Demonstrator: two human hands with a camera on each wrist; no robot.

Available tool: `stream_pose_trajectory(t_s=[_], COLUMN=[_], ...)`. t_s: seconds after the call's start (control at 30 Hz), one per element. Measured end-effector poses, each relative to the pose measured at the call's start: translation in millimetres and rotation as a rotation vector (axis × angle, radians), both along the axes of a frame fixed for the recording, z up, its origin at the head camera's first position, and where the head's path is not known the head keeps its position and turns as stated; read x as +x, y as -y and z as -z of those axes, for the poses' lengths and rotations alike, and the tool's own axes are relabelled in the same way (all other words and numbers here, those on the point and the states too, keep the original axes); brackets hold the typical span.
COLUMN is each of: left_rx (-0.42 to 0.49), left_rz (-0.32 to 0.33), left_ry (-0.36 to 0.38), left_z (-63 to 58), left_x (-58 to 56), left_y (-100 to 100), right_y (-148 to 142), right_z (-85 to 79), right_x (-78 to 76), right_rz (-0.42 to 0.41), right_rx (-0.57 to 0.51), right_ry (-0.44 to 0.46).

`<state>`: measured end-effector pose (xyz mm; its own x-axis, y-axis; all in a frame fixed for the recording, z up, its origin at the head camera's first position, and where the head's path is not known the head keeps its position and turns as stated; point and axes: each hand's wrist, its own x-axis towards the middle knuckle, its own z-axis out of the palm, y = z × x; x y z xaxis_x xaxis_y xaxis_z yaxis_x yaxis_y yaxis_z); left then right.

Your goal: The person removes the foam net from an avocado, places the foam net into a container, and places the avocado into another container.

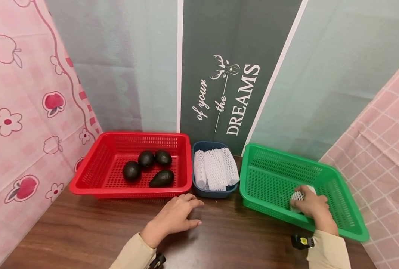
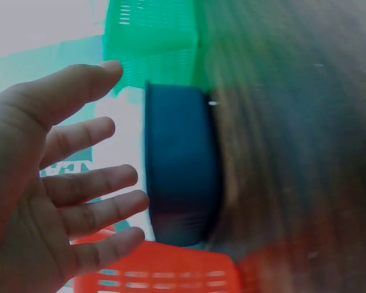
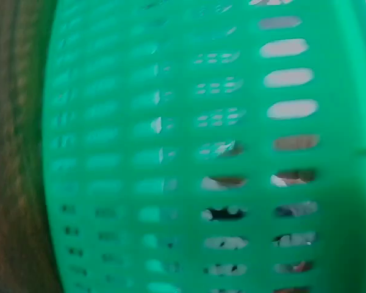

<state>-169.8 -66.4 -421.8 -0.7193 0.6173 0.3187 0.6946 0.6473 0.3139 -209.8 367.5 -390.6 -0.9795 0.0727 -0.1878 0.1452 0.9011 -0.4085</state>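
My right hand (image 1: 313,205) reaches down into the green basket (image 1: 270,209) and grips an avocado in a white foam net (image 1: 297,196); the palm and fingers hide part of it. Green slotted wall (image 3: 189,165) fills most of the right wrist view, with only bits of hand and netting showing through the slots. My left hand (image 1: 172,216) hovers over the table in front of the red basket's (image 1: 135,192) right corner, fingers spread and holding nothing. In the left wrist view that hand (image 2: 67,183) is beside the blue container (image 2: 180,165).
Several dark avocados (image 1: 161,178) lie in the red basket at the left. White foam nets (image 1: 215,168) fill the small blue container (image 1: 216,194) between the two baskets. A brown wooden table (image 1: 226,231) extends in front, and a printed curtain (image 1: 152,74) hangs behind.
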Motion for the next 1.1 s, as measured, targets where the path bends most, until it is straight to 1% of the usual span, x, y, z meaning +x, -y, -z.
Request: stream_pose_trajectory(t_s=[0.1,0.17,0.37,0.47,0.57,0.7,0.77,0.9,1.1], left_rx=[0.023,0.024,0.014,0.027,0.065,0.106,0.111,0.117,0.113], left_rz=[-0.004,-0.01,-0.015,-0.011,-0.021,-0.056,-0.068,-0.078,-0.079], left_ry=[-0.037,-0.044,-0.023,-0.024,-0.023,-0.024,-0.026,-0.022,-0.012], left_z=[-7.6,-11.3,-14.4,-15.9,-17.6,-18.9,-18.9,-18.6,-19.2], left_x=[1.8,2.1,3.9,7.3,11.0,13.5,13.7,14.3,16.6], left_y=[1.1,1.1,0.4,2.8,9.0,20.5,25.2,31.6,38.3], right_y=[2.6,4.2,7.3,10.6,17.2,29.2,34.3,43.9,60.5], right_z=[-4.8,-7.7,-12.4,-17.8,-26.1,-34.8,-37.1,-38.4,-33.2], right_x=[1.9,2.5,5.6,11.6,16.5,17.5,17.6,19.6,22.8], right_rz=[0.024,0.034,0.047,0.03,-0.016,-0.083,-0.099,-0.129,-0.197], right_rx=[-0.032,-0.041,-0.052,-0.047,-0.034,-0.026,-0.036,-0.087,-0.183], right_ry=[-0.062,-0.081,-0.061,-0.085,-0.168,-0.293,-0.324,-0.396,-0.54])
